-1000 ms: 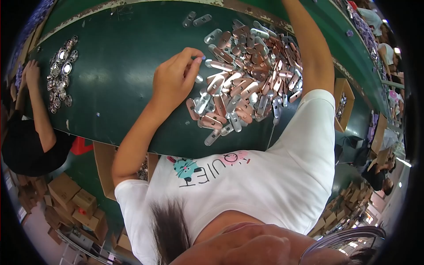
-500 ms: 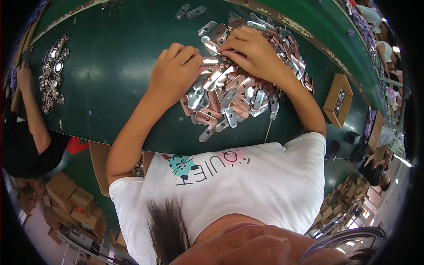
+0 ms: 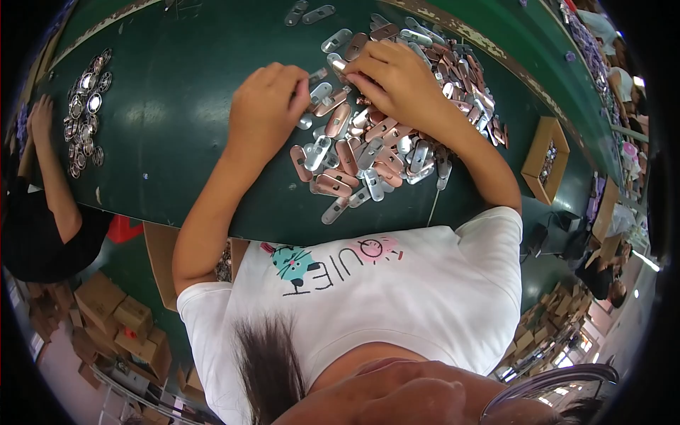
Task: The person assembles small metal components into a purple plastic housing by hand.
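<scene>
A heap of small oblong metal plates, silver and copper-coloured with holes, lies on the green tabletop. At the heap's left edge, my left hand is closed in a pinch, and a small metal plate juts from its fingertips. Over the far part of the heap is my right hand, its thumb and fingers drawn together. Its fingertips are beside a shiny silver plate; whatever they hold is hidden. Two silver plates lie apart at the far edge.
Round shiny metal parts form a strip at the left, near another person's hand. A cardboard box with small parts stands at the right. Another carton is below the table edge by my left arm. A worn raised rim borders the far side.
My left hand has drawn a little left, away from the heap, and a plate now shows at its fingertips. My right hand has shifted slightly left.
</scene>
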### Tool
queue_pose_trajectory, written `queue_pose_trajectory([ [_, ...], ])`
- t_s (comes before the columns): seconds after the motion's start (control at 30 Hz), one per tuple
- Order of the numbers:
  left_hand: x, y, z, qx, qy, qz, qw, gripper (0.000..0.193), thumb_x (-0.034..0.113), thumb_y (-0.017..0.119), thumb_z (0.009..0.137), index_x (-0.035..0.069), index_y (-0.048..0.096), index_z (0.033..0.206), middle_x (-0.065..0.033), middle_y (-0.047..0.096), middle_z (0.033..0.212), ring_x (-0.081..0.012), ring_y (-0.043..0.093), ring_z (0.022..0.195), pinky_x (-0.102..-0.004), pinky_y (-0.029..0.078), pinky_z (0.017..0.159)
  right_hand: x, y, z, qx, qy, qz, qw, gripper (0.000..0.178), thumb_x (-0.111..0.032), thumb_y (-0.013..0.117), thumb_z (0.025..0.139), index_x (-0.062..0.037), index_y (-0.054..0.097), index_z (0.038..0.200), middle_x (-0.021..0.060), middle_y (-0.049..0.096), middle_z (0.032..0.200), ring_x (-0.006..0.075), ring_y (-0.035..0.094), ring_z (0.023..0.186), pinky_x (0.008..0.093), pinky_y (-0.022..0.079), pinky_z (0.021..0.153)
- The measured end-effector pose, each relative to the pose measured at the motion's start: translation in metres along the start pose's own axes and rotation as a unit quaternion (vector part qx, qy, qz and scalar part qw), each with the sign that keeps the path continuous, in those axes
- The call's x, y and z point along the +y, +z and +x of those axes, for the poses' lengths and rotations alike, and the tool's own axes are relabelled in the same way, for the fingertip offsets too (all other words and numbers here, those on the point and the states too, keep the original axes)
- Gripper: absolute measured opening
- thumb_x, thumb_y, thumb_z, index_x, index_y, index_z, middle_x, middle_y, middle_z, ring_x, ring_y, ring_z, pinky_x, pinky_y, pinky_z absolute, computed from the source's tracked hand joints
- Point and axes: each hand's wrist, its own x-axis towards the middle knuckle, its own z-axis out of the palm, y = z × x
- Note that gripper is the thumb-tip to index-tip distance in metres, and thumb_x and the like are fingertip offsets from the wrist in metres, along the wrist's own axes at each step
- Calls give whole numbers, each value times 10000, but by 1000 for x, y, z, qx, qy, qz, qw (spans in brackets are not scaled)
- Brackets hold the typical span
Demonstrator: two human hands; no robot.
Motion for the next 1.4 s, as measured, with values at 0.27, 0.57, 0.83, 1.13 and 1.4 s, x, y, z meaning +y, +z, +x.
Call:
queue_pose_trajectory([
  [0.27,3,-15,11,34,-219,-321,921,120,17,607,875,-42,595,980,-79,670,884,-87,632,776,-204,512,697,-3,1,0,-82,-47,-6,995,107,-80,664,778,-56,655,882,64,569,864,261,553,843,379,433,731],
  [0.57,12,-9,5,-37,-256,-483,836,133,6,605,863,-54,607,982,-52,656,840,-58,613,746,-192,502,648,-2,-17,12,47,96,285,952,137,-50,642,825,-27,668,958,92,641,866,216,635,752,280,486,655],
  [0.83,16,-6,2,-69,-261,-494,827,198,43,596,896,-40,605,1076,-39,650,847,-67,606,766,-208,492,720,-11,-2,6,41,115,315,941,184,-47,711,776,-38,695,959,87,654,870,166,652,768,257,500,635],
  [1.13,15,1,-3,-85,-251,-515,815,169,46,612,883,-46,611,1025,-68,660,889,-75,623,798,-208,516,696,-27,0,11,55,52,241,967,176,0,661,786,-33,675,958,77,624,875,200,628,759,290,497,640],
  [1.4,21,2,-1,-98,-268,-570,770,192,39,585,897,-50,575,1067,-93,662,946,-110,645,867,-225,518,769,-21,-8,12,32,-4,187,982,165,-2,665,767,-28,659,929,94,569,842,236,576,740,323,469,645],
])
